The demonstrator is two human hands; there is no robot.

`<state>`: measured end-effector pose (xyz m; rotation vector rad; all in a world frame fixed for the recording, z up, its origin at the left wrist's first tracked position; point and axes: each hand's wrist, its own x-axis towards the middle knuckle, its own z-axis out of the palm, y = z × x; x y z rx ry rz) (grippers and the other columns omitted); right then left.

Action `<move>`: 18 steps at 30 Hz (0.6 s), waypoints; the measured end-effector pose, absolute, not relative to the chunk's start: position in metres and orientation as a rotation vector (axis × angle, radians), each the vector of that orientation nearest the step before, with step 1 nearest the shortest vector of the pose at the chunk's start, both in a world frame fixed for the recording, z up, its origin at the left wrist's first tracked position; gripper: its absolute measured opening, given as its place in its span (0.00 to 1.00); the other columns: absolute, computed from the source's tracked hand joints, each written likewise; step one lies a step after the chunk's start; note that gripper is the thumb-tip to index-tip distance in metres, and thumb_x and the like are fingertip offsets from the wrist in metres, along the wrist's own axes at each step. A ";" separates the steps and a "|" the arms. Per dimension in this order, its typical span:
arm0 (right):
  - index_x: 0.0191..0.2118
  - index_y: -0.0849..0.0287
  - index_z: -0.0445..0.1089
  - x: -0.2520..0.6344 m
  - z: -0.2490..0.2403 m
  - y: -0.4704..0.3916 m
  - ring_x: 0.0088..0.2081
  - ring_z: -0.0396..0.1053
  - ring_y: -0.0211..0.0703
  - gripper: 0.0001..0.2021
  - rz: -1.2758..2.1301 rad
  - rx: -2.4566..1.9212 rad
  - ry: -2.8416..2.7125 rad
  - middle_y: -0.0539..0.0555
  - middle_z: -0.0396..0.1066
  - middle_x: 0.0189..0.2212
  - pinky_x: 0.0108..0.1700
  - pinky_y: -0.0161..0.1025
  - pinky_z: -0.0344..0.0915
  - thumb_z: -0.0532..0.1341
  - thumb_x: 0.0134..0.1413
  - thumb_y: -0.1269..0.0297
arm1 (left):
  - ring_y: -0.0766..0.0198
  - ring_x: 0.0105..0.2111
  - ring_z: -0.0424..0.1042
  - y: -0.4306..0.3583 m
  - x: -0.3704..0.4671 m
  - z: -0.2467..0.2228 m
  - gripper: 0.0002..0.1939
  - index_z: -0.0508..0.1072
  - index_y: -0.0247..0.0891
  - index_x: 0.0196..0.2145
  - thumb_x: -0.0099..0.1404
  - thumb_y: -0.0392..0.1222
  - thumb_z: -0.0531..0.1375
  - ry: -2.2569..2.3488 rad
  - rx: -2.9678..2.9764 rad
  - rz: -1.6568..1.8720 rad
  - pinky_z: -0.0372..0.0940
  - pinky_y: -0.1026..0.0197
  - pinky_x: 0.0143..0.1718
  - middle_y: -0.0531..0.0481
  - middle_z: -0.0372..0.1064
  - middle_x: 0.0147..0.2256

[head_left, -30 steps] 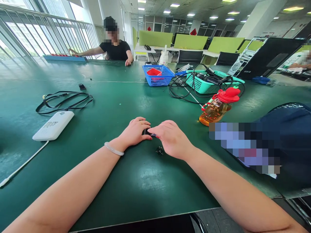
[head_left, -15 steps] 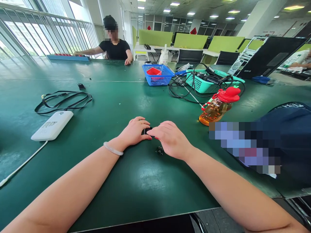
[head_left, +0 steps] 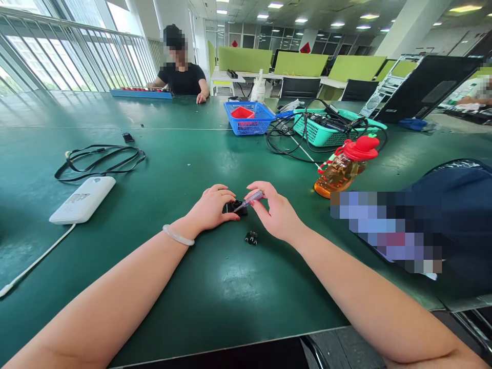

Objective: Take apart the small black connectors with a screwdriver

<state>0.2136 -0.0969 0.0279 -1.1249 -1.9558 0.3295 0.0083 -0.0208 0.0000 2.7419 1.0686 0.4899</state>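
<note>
My left hand (head_left: pixel 213 206) is closed on the left end of a small black part (head_left: pixel 241 208) lying on the green table; its exact kind is too small to tell. A screwdriver (head_left: pixel 251 199) with a translucent purple handle sits between the thumb and fingers of my right hand (head_left: pixel 273 209). It slants down to the left, its tip at the black part near my left thumb. Just below, on the tabletop, rests a separate small black piece (head_left: pixel 251 238) with shiny metal bits, touched by neither hand.
A white power bank (head_left: pixel 82 200) with a cable and a coiled black cord (head_left: pixel 102 161) lie left. Ahead are a blue basket (head_left: pixel 249 123) and a teal basket (head_left: pixel 326 134) with cables. A red-lidded bottle (head_left: pixel 338 171) and dark bag (head_left: pixel 457 220) stand right. A person (head_left: pixel 182 77) sits opposite.
My right hand has turned and lifted slightly, bringing the screwdriver and the loose black piece into clear view. My left hand stays put. Across the table, the person's blue tray has shifted right.
</note>
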 end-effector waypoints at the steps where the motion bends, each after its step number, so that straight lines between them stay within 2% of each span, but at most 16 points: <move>1: 0.52 0.52 0.59 0.214 0.028 -0.097 0.40 0.75 0.43 0.14 0.352 -1.124 -1.943 0.51 0.76 0.39 0.44 0.43 0.70 0.55 0.62 0.71 | 0.46 0.58 0.62 -0.021 0.008 0.000 0.23 0.76 0.40 0.43 0.56 0.58 0.66 1.072 2.742 0.495 0.58 0.42 0.59 0.44 0.73 0.50; 6: 0.54 0.52 0.58 0.213 0.026 -0.096 0.39 0.75 0.43 0.16 0.340 -1.131 -1.944 0.52 0.76 0.39 0.44 0.44 0.71 0.54 0.62 0.70 | 0.45 0.58 0.62 -0.022 0.008 0.001 0.21 0.76 0.40 0.41 0.56 0.58 0.66 1.059 2.750 0.516 0.57 0.40 0.59 0.44 0.73 0.50; 14: 0.61 0.51 0.52 0.214 0.025 -0.098 0.38 0.72 0.43 0.25 -0.030 -0.869 -2.007 0.52 0.73 0.38 0.46 0.46 0.69 0.51 0.60 0.77 | 0.45 0.58 0.61 -0.023 0.008 0.001 0.21 0.77 0.41 0.41 0.56 0.58 0.65 1.094 2.722 0.521 0.57 0.40 0.59 0.45 0.74 0.50; 18: 0.60 0.51 0.52 0.215 0.028 -0.098 0.37 0.71 0.43 0.25 -0.107 -0.871 -2.038 0.51 0.73 0.36 0.45 0.45 0.69 0.51 0.60 0.78 | 0.45 0.59 0.61 -0.023 0.008 0.001 0.21 0.76 0.41 0.40 0.56 0.58 0.65 1.088 2.746 0.514 0.57 0.42 0.59 0.45 0.74 0.50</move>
